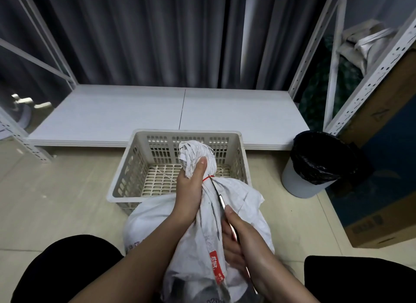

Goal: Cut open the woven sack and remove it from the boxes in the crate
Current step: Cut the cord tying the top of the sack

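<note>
Left hand (191,185) fisted round sack (202,223) neck just above red tie (208,178), sack leaning over crate (244,158) near rim, right hand (243,239) curled round knife (219,196), blade running up the neck with tip touching the tie, just right of the left fingers.

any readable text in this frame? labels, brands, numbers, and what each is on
Red label on the white woven sack: white characters, too blurred to read.
Dark print low on the sack's left side: too blurred to read.
Dark print at the sack's bottom edge: cut off, unreadable.
Cardboard box on the right: a printed patch near its lower edge, too small to read.
Nothing reads clearly.
</note>
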